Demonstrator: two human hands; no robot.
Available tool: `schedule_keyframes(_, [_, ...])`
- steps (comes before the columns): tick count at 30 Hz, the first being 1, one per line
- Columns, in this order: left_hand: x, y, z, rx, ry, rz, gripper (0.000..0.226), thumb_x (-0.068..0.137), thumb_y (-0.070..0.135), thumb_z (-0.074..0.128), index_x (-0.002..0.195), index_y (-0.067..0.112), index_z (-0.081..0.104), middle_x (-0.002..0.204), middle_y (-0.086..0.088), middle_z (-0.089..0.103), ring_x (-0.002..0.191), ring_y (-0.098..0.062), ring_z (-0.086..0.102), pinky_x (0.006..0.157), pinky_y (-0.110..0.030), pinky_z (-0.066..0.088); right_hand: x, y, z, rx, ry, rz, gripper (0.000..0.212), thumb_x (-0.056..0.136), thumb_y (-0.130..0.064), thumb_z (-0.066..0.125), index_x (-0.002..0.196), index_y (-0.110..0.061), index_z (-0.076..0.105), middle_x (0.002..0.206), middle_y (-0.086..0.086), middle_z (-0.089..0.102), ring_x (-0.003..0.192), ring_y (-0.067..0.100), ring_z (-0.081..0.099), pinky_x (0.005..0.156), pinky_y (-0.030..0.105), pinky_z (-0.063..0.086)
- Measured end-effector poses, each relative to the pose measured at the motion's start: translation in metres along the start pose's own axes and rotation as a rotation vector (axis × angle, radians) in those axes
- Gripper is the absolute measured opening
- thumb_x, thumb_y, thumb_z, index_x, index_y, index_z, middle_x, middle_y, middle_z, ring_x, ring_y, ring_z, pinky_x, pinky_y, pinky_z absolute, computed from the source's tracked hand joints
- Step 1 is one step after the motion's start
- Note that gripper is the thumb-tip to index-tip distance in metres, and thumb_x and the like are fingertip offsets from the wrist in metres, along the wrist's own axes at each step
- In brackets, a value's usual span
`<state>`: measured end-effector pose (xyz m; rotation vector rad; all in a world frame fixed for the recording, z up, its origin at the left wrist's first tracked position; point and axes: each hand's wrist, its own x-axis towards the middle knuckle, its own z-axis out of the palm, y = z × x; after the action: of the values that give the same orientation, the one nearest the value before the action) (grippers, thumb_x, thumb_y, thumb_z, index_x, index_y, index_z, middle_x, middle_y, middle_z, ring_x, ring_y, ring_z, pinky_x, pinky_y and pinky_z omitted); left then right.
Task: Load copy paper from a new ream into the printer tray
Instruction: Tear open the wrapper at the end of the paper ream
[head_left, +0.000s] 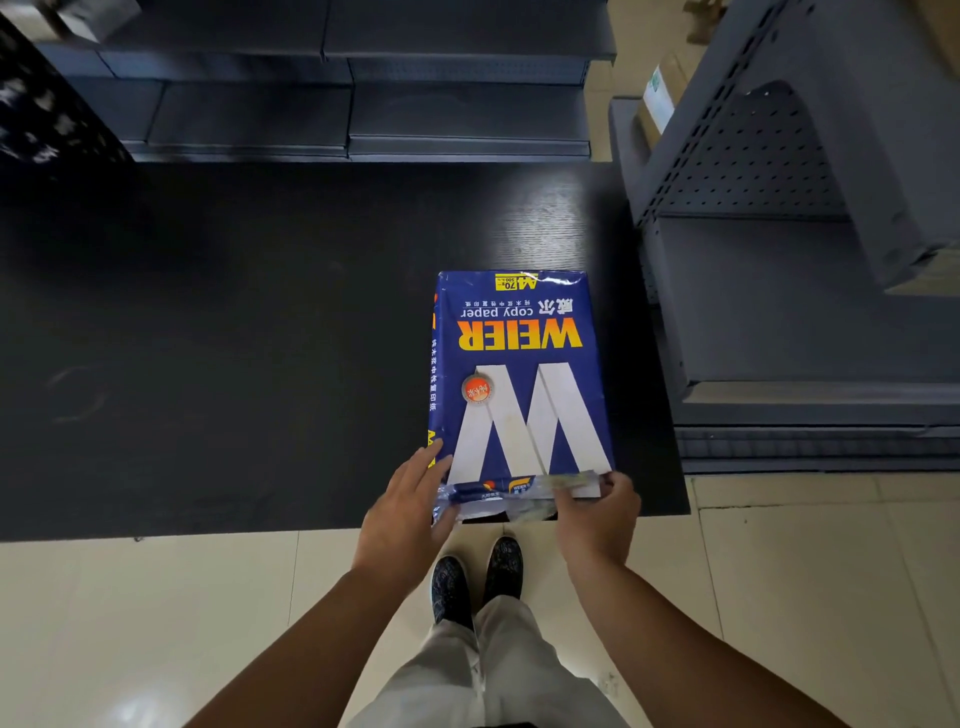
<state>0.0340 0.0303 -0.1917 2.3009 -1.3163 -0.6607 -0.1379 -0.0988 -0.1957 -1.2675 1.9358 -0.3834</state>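
Head view, looking down at a black table (234, 338). Ream of copy paper (519, 374) lies flat on it at about 3 o'clock of the tabletop, near the right edge, its near end at the table's front edge. Wrapper is blue with a large white "W", orange "WEIER" lettering and a yellow A4 label, all reading upside down from this viewpoint. Far end of the wrapper looks sealed.

Near end: the end flap (519, 493) of the wrapper is lifted and crumpled, standing off the pack.

Left hand (402, 514) at 7 o'clock of the ream. Fingers extended and only slightly curled, lying against the near left corner and side; thumb is under the loosened flap. Cannot tell whether it pinches the wrapper or merely steadies it.

Right hand (597, 512) at 5 o'clock of the ream. Fingers curled closed on the right part of the flap, thumb side pressing the crumpled film.

Grey perforated metal shelving (769, 171) stands at 3 o'clock, just beside the table. Dark shelves (363, 104) at 12 o'clock. Pale tiled floor (156, 623) and the person's dark shoes (478, 577) at 6 o'clock.
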Motion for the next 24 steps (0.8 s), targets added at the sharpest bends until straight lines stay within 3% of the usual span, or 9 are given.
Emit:
schedule_keyframes(11, [0.001, -0.003, 0.003, -0.017, 0.008, 0.003, 0.057, 0.090, 0.041, 0.062, 0.141, 0.029, 0.040, 0.153, 0.014, 0.031, 0.137, -0.002, 0.029, 0.092, -0.025, 0.050, 0.008, 0.003, -0.002, 0.031, -0.034, 0.020, 0.036, 0.074, -0.019, 0.082, 0.101, -0.018, 0.058, 0.105, 0.001, 0.053, 0.084, 0.023, 0.061, 0.057, 0.029, 0.050])
schedule_keyframes(15, [0.001, -0.003, 0.003, -0.007, 0.016, 0.013, 0.055, 0.090, 0.039, 0.062, 0.139, 0.028, 0.042, 0.153, 0.015, 0.032, 0.136, -0.003, 0.032, 0.092, -0.025, 0.050, 0.012, 0.000, 0.001, 0.085, -0.085, 0.044, 0.020, 0.078, -0.018, 0.077, 0.090, -0.012, 0.062, 0.092, 0.008, 0.069, 0.074, 0.022, 0.065, 0.053, 0.026, 0.045])
schedule_keyframes(20, [0.001, -0.003, 0.002, 0.001, 0.023, 0.017, 0.054, 0.090, 0.039, 0.062, 0.139, 0.028, 0.041, 0.152, 0.015, 0.032, 0.137, -0.003, 0.031, 0.090, -0.024, 0.051, 0.007, -0.003, 0.001, 0.176, -0.125, 0.054, 0.011, 0.083, -0.007, 0.070, 0.091, -0.009, 0.063, 0.090, 0.008, 0.071, 0.075, 0.022, 0.066, 0.059, 0.026, 0.045])
schedule_keyframes(24, [0.000, -0.003, 0.000, -0.023, 0.034, 0.011, 0.050, 0.093, 0.040, 0.058, 0.139, 0.028, 0.043, 0.152, 0.014, 0.033, 0.137, -0.002, 0.029, 0.090, -0.025, 0.051, 0.005, -0.002, -0.010, 0.251, -0.262, 0.029, 0.011, 0.089, -0.006, 0.063, 0.100, -0.011, 0.061, 0.092, 0.003, 0.066, 0.077, 0.013, 0.062, 0.059, 0.022, 0.045])
